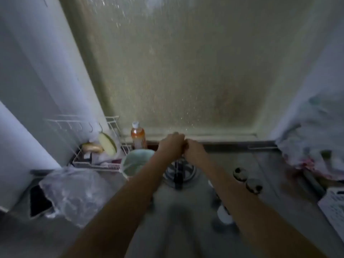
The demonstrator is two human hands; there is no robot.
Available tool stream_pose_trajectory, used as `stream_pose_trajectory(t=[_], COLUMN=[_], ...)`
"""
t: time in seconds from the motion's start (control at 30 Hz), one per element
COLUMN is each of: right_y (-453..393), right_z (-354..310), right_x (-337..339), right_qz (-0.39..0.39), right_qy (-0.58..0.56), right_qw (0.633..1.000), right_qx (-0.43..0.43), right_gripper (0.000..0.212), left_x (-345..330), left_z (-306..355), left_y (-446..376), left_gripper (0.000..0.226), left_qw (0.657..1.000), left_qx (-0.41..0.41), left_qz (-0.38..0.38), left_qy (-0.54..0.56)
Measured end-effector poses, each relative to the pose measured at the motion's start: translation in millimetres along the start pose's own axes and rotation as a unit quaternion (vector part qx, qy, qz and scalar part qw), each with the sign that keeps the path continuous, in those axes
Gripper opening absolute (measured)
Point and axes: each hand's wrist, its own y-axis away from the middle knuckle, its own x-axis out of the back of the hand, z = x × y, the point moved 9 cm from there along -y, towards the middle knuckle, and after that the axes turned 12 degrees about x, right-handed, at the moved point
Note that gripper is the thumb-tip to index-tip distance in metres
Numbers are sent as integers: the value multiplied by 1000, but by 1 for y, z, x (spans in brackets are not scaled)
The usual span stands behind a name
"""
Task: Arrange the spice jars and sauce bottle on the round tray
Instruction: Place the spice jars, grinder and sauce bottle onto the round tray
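Two hands, left hand (172,145) and right hand (193,150), meet beside upright bottle (138,135).

My two hands (183,148) met above the burner (179,172). A bottle (138,136) stood just left of them, the wire rack (96,146) farther left; two knobs (247,180) lay to the right.

The sauce bottle (138,135) stands upright at the back of the counter, at about eleven o'clock from the middle of the view; it is clear plastic with a white cap, an orange liquid and a pale label. Two small round jars (240,174) with dark, spotted tops sit close together at about four o'clock from the middle. The picture is blurred, so I cannot tell a round tray.
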Motion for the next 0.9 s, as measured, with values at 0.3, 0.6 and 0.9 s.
stream_pose_trajectory(t=[0.3, 0.6, 0.9], right_y=[1, 10, 104], right_z=[125, 149, 117], right_x=[-126, -152, -172], right_qz=[125, 356, 356], right_qy=[-2, 5, 39], right_qw=[992, 929, 925], right_qx=[-15, 98, 130], right_gripper=[10, 15, 10], left_x=[-177, -196, -201], left_z=[-43, -68, -64], left_y=[17, 26, 118], left_gripper=[32, 28, 22], left_qw=[991, 931, 933], left_qx=[-48, -64, -105], left_qz=[122, 303, 296], left_qy=[32, 196, 178])
